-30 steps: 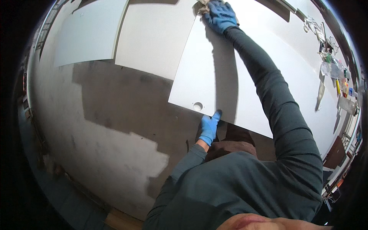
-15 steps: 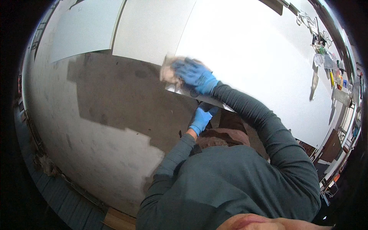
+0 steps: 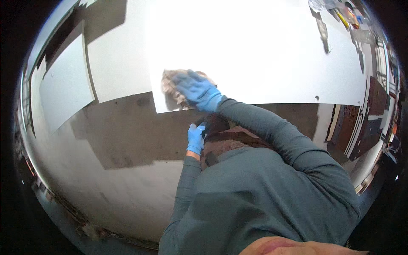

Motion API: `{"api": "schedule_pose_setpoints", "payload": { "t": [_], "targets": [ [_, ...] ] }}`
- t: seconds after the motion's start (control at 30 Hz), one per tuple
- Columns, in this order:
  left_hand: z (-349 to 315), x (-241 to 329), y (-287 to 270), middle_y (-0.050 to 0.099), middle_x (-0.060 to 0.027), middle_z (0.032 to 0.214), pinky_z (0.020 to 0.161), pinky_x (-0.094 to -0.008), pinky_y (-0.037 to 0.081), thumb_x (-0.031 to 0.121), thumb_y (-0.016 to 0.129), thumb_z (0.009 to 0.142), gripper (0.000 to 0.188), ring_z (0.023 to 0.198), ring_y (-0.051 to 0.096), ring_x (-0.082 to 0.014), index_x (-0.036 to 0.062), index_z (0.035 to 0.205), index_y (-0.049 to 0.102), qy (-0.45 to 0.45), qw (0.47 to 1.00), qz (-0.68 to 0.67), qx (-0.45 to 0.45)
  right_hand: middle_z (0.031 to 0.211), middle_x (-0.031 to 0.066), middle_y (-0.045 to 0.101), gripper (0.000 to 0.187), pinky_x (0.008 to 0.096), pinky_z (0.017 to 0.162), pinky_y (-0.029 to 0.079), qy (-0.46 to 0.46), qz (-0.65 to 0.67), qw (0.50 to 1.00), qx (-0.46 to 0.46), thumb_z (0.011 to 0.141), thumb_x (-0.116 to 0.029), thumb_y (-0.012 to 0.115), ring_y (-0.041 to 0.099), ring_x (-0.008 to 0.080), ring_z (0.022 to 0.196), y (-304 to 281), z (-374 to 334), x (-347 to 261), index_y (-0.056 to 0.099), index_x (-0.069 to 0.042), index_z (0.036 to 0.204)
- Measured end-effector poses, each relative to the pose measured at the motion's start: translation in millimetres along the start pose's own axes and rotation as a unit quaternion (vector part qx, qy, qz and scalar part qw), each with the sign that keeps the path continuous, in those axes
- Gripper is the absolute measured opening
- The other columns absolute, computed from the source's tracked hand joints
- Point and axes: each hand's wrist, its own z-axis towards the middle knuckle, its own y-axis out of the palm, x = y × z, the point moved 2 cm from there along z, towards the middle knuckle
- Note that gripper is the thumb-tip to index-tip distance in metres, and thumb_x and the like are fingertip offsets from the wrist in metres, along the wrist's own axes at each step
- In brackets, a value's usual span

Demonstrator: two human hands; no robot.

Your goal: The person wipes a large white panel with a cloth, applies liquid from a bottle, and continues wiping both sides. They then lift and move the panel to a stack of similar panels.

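Observation:
A crumpled beige cloth [image 3: 169,83] lies on the left part of a bright white panel [image 3: 255,63], close to its near edge. My right hand [image 3: 197,91], in a blue work glove, presses the cloth down with its palm and fingers laid over it; both look slightly smeared by motion. My left hand [image 3: 196,138], also blue-gloved with a dark coating, is below the panel's near edge, in front of my lap. Its fingers blend into the dark background, so their closure is unclear.
Left of the white panel are a duller pale sheet [image 3: 121,70] and a separate tilted board [image 3: 67,83]. Tools and clear plastic items lie at the far right, including a pale long-handled tool [image 3: 323,36]. A brown-stained floor [image 3: 127,127] shows below.
The view has turned, so the panel's near edge now runs almost level. My right hand stays on the cloth near the panel's left end; my left hand remains below the edge.

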Motion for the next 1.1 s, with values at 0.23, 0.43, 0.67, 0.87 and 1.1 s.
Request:
{"api": "schedule_pose_setpoints", "payload": {
  "t": [0.23,0.43,0.67,0.87,1.1],
  "targets": [
    [-13,15,14,0.066,-0.0138,0.110,0.082,-0.0393,0.060,0.010,0.067,0.097,0.030,0.102,0.072,-0.0317,-0.0029,0.121,0.056,-0.030,0.999,0.043,-0.004,0.151,0.0214,0.047,0.053,0.0434,0.115,0.038,0.602,-0.117,0.790,-0.029,0.102,-0.033,0.047,0.053,0.0346,0.117,-200,-243,156,0.050,0.000,0.144],
    [7,7,21,0.066,-0.0150,0.107,0.082,-0.0446,0.061,0.009,0.063,0.098,0.014,0.102,0.072,-0.0339,0.0008,0.107,0.056,-0.039,0.999,-0.001,-0.022,0.165,0.0195,0.034,0.061,0.0501,0.124,0.029,0.320,-0.095,0.942,-0.020,0.097,-0.031,0.056,0.033,0.0341,0.152,-95,-139,44,0.048,-0.003,0.151],
    [10,8,60,0.067,-0.0152,0.105,0.089,-0.0506,0.060,0.008,0.059,0.099,0.019,0.098,0.069,-0.0344,-0.0020,0.115,0.060,-0.011,1.000,0.020,0.017,0.139,0.0079,0.054,0.039,0.0370,0.120,0.039,0.192,0.007,0.979,0.073,0.092,-0.033,0.067,0.051,0.0230,0.133,-82,-109,36,0.065,-0.017,0.127],
    [2,-14,86,0.067,-0.0232,0.115,0.089,-0.0497,0.060,0.011,0.057,0.101,0.024,0.098,0.069,-0.0371,-0.0027,0.120,0.059,-0.048,0.995,0.042,0.075,0.139,0.0216,0.056,0.050,0.0489,0.111,0.042,0.433,-0.279,0.839,0.174,0.099,-0.030,0.058,0.057,0.0365,0.122,-268,-351,223,0.056,-0.002,0.140],
    [0,-27,73,0.064,-0.0188,0.103,0.086,-0.0512,0.061,0.008,0.059,0.098,0.009,0.101,0.069,-0.0397,0.0036,0.104,0.054,-0.059,0.995,-0.005,0.079,0.155,0.0239,0.043,0.068,0.0396,0.121,0.036,0.646,0.008,0.737,0.199,0.102,-0.030,0.056,0.048,0.0315,0.140,-205,-286,235,0.033,0.003,0.156]
  ]
}}
